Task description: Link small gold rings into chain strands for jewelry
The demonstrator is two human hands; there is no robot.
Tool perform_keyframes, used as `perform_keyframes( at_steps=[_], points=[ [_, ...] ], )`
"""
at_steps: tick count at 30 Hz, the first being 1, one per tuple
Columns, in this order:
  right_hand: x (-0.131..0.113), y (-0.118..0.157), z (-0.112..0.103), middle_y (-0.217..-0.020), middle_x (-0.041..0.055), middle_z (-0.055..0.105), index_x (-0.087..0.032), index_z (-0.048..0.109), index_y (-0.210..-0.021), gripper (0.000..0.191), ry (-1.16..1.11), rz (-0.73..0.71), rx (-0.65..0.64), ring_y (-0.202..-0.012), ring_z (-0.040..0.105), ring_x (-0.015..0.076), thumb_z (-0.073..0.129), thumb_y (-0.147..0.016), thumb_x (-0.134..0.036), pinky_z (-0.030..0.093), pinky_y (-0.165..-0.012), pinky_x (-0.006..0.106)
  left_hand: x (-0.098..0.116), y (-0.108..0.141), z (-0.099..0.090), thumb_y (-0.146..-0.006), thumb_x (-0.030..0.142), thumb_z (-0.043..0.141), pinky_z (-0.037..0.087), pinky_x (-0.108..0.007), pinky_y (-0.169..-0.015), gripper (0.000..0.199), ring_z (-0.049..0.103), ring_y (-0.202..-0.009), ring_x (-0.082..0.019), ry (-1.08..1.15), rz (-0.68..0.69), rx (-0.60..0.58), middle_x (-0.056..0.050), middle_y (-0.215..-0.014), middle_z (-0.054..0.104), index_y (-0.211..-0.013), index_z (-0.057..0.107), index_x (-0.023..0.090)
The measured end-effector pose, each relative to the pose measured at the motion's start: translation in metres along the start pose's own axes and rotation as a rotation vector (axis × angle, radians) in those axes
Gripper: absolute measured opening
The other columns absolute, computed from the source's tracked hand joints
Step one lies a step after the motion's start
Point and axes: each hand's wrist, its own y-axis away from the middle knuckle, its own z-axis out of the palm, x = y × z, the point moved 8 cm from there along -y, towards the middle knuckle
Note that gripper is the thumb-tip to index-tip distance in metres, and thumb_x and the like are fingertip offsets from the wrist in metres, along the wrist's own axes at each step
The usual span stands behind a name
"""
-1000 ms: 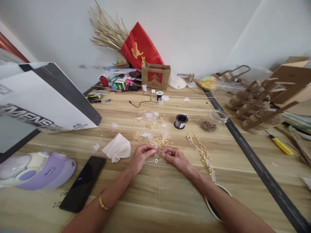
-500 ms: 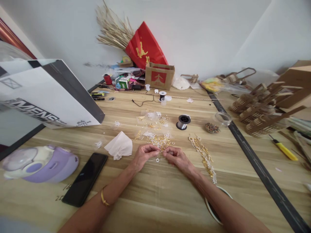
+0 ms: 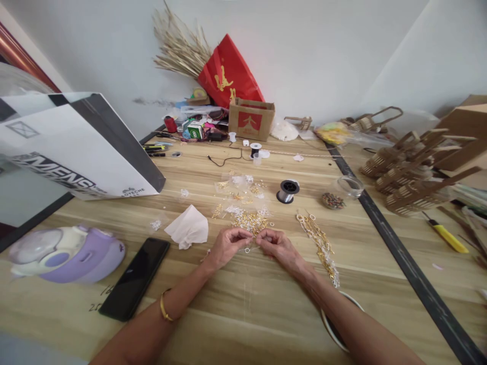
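Note:
My left hand (image 3: 229, 245) and my right hand (image 3: 277, 244) meet fingertip to fingertip over the wooden table. Each is closed in a pinch; what lies between the fingertips is too small to make out. A thin chain with a small ring (image 3: 247, 250) shows just below the fingertips. Right behind them is a pile of gold and silver beads (image 3: 249, 220). Gold and silver chains (image 3: 320, 243) lie to the right of my right hand. A white tissue (image 3: 188, 227) is left of my left hand.
A black phone (image 3: 135, 279), a purple bottle (image 3: 83, 256) and a white box (image 3: 76, 152) stand or lie at left. Behind are a wire spool (image 3: 288, 191) and a paper bag (image 3: 251, 120). At right are a bead jar (image 3: 334, 199), a yellow knife (image 3: 449, 237) and small baskets (image 3: 409, 177).
Both hands keep nearly the same pose. The chain and ring below the fingertips have shifted slightly, and a bit of something small now shows beside my left wrist.

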Motion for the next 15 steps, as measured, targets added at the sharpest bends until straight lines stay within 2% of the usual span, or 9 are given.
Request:
perform_keyframes(
  at_steps=[7, 15],
  points=[
    [-0.001, 0.0, 0.001, -0.047, -0.008, 0.036, -0.016, 0.057, -0.072, 0.034, 0.055, -0.037, 0.007, -0.042, 0.027, 0.0059, 0.06, -0.075, -0.05, 0.021, -0.042, 0.021, 0.002, 0.005, 0.007, -0.068, 0.022, 0.07, 0.05, -0.026, -0.068, 0.03, 0.063, -0.068, -0.016, -0.045, 0.003, -0.019, -0.005, -0.073, 0.071, -0.097, 0.068, 0.013],
    [-0.002, 0.001, 0.001, -0.051, -0.0067, 0.038, -0.015, 0.058, -0.071, 0.028, 0.132, -0.054, 0.033, -0.046, 0.028, 0.0069, 0.06, -0.075, -0.043, 0.021, -0.045, 0.022, 0.012, 0.008, 0.007, -0.069, 0.014, 0.064, 0.05, -0.025, -0.069, 0.029, 0.063, -0.067, -0.015, -0.2, 0.096, 0.028, -0.003, -0.071, 0.069, -0.098, 0.069, 0.015]
  ],
)
